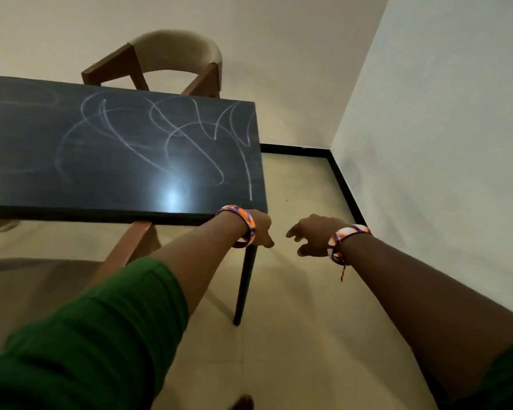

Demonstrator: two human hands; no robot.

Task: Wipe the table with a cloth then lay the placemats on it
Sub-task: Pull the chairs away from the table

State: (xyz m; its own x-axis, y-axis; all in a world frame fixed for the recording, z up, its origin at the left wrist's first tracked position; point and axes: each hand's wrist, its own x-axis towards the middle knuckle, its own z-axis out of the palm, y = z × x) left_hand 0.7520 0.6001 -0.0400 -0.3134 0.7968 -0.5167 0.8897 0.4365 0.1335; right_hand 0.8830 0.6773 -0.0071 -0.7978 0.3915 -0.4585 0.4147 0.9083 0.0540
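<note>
1. The table (116, 149) is the biggest thing before me: a dark top crossed with pale, looping wipe streaks, so I judge the wiping step is under way or just done. No cloth and no placemats are in view; I cannot say where they are.
2. A chair (172, 57) sits tucked against the table's far edge, out of my way; another wooden frame shows under the near edge.
3. My left hand (256, 229) hangs at the table's near right corner, fingers curled downward; whether it grips the corner I cannot tell.
4. My right hand (311, 235) hovers off the table beyond that corner, over the floor, fingers loosely bent and holding nothing, probably reaching for what comes next.
</note>
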